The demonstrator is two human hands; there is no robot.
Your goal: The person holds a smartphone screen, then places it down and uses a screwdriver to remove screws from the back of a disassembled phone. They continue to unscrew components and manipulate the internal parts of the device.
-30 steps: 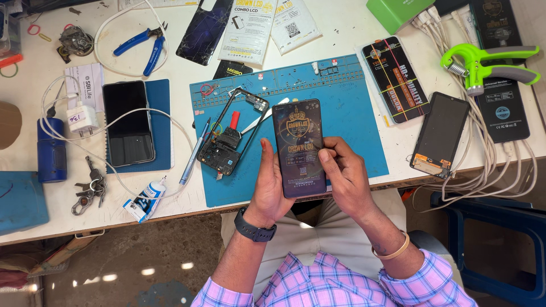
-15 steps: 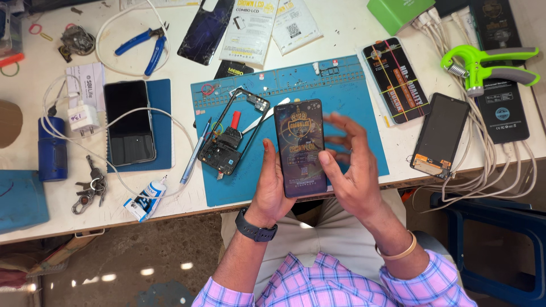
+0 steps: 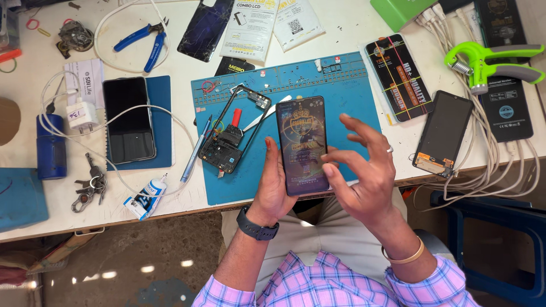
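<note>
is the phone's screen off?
No, the phone in the left hand shows a lit, coloured picture on its screen, while the right hand hovers open beside it.

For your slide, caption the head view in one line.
Left hand holds a lit black smartphone over a blue repair mat; right hand hovers open.
</note>
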